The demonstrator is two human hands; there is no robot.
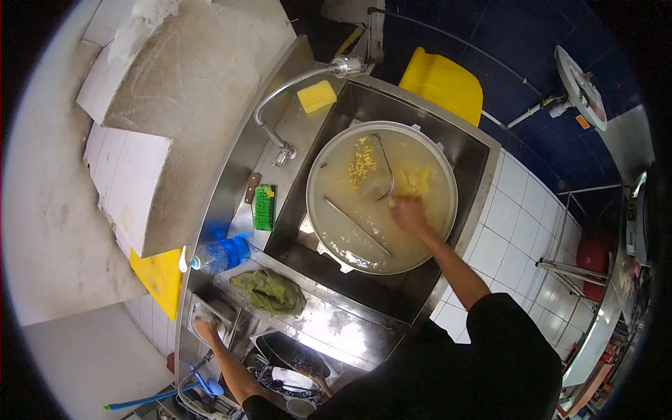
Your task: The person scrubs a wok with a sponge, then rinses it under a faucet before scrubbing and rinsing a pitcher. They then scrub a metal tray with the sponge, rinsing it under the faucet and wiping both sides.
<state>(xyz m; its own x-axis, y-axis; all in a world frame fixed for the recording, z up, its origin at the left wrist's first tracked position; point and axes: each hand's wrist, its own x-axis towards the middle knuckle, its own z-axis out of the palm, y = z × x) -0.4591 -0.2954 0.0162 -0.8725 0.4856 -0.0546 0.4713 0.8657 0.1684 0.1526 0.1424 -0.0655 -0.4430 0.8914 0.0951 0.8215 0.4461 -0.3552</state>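
Note:
A large round pot (313, 203) of cloudy water stands in the steel sink. My right hand (409, 213) is closed at the corner of a metal pan (384, 164), which lies partly under the water with yellow food bits (362, 162) in it. More yellow bits float just above my fingers. A long thin metal edge (357, 225) slants through the water nearer to me. Far to the left, my left hand (205, 329) reaches into a small rectangular steel container (222, 313); its fingertips are hard to make out there.
On the sink ledge are a yellow sponge (316, 96), a green brush (264, 208), a blue bottle (224, 254) with a pump, and a green cloth (268, 291). A flexible tap (280, 89) arches over the ledge. Dishes and utensils (290, 378) fill the lower basin.

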